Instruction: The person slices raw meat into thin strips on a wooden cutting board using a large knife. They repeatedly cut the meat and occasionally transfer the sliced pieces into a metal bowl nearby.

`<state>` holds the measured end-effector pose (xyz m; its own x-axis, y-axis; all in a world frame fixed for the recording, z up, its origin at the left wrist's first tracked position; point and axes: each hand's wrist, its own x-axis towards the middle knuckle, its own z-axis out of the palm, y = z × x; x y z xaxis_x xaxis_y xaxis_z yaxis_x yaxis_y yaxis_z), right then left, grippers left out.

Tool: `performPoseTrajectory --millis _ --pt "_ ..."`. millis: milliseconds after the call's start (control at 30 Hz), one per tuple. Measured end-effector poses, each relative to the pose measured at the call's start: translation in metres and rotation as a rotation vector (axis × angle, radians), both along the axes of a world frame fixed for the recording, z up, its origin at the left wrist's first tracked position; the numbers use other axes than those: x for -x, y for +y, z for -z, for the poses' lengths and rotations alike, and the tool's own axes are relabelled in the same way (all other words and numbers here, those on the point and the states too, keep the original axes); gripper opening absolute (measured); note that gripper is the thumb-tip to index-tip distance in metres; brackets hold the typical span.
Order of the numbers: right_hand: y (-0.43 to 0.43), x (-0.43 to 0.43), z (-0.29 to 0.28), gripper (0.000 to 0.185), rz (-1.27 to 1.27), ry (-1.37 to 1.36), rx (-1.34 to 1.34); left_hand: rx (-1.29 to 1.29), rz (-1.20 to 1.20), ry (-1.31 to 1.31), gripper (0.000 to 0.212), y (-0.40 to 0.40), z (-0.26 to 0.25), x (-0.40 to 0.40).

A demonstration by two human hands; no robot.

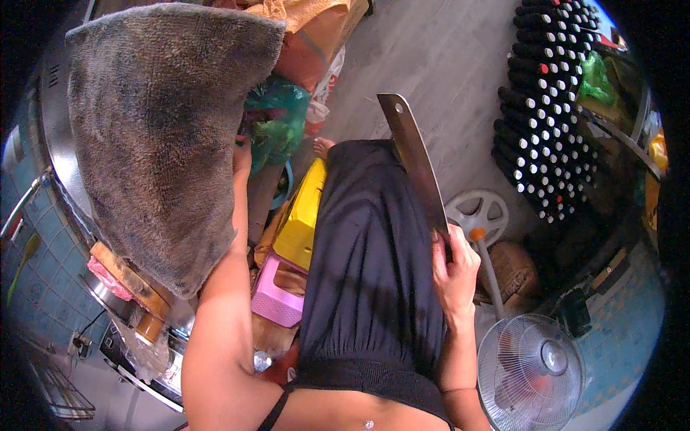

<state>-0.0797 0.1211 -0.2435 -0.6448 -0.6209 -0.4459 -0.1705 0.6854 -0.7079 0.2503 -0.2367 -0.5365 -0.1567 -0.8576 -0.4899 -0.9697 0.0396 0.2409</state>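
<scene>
My right hand (455,266) grips the handle of a large cleaver (415,156), its broad blade pointing away beside my dark skirt (372,242). A hole shows near the blade's far end. At the left, a brown-grey towel (161,134) hangs large in front of the camera. My left hand (242,153) is mostly hidden behind the towel's right edge; its fingers cannot be made out. Beside it is a green plastic bag (277,126). Below the towel, a piece of raw meat (109,277) lies by a wooden board (129,280).
A yellow plastic stool (298,221) and a pink one (277,296) stand left of my legs. A standing fan (531,372) is at the lower right. Many dark bottles with white caps (550,108) cover the floor at the upper right. Sacks (307,54) lie ahead.
</scene>
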Motion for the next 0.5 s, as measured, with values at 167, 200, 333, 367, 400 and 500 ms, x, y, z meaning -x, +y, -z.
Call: performPoseTrajectory --millis 167,200,333,367,400,500 --pt "0.004 0.0 0.001 0.013 0.005 -0.01 0.001 -0.058 -0.208 0.036 0.093 0.035 -0.062 0.063" --pt "0.002 0.0 -0.002 0.013 -0.003 -0.005 0.022 -0.078 -0.182 0.064 0.084 0.042 -0.075 0.067" --pt "-0.01 0.001 -0.037 0.012 -0.027 -0.037 0.055 -0.084 0.092 0.197 0.05 0.132 -0.126 0.058" --pt "-0.015 0.004 -0.047 0.013 -0.077 0.005 0.083 -0.062 0.146 0.237 0.042 0.166 -0.155 0.059" --pt "-0.019 0.004 -0.058 0.012 -0.068 0.002 0.111 0.2 0.24 0.224 0.037 0.205 -0.188 0.064" --pt "-0.034 0.005 -0.084 0.012 -0.058 0.018 0.234 -0.177 0.175 0.539 0.025 0.234 -0.332 0.085"
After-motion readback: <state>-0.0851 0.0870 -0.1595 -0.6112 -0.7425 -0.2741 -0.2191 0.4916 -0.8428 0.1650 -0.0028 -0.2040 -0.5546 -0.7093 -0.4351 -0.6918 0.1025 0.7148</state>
